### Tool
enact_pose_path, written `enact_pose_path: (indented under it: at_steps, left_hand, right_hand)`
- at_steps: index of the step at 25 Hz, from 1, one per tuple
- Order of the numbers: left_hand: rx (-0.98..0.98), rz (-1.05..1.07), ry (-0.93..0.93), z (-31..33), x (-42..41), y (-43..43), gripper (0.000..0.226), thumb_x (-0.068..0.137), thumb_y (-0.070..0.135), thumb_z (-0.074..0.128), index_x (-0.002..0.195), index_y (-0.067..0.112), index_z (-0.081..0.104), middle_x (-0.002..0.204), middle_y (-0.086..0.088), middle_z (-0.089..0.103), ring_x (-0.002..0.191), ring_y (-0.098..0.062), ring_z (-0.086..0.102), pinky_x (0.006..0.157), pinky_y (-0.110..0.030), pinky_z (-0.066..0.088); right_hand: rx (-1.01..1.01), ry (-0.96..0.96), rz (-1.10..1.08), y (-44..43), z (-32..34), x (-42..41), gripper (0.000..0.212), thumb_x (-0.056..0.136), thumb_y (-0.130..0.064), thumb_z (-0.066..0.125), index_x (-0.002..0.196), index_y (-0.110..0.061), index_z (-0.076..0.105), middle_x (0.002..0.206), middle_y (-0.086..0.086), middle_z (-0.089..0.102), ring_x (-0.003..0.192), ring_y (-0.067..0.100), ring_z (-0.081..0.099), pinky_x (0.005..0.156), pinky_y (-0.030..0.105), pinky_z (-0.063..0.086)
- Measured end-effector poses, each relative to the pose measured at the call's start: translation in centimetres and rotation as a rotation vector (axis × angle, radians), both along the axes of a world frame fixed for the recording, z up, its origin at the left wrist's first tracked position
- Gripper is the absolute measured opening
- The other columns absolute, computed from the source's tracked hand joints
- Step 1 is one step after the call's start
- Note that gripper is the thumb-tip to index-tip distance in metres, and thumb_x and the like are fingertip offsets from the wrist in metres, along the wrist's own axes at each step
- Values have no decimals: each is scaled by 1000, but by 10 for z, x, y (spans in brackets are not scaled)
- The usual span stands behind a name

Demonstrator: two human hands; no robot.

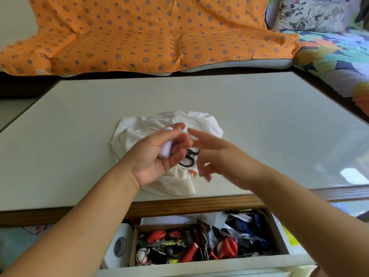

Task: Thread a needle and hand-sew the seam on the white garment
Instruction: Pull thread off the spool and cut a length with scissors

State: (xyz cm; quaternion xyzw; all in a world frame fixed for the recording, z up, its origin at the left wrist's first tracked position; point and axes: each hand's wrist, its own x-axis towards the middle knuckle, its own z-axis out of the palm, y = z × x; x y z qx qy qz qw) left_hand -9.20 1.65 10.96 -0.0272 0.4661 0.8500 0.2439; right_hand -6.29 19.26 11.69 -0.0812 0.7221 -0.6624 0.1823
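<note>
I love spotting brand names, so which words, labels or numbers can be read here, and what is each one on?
Nothing here can be read for certain.
Blue packet in the open drawer: white lettering, too blurred to read.
Small tag on the orange cover: too small to read.
Thread spool in the left hand: no label shows.
</note>
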Motion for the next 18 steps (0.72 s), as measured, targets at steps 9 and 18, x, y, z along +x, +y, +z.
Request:
enact_pose_path:
  at_steps: [9,18]
  left_hand:
    - [329,25,-175,-10,-12,-24,52,51,3,93,92,14,63,75,2,59,51,-3,55,37,-13,44]
    - [371,103,-104,-9,-17,-31,30,68,10,82,86,14,59,71,3,57,38,-2,39,30,-10,31]
  right_hand:
    - [483,170,-282,32,-18,-24,15,93,-23,60,87,-20,74,55,-4,53,46,10,39,47,18,32]
    - [888,248,-443,84,-9,-42,24,95,-11,49,91,-15,72,62,1,55,52,15,46,45,21,32]
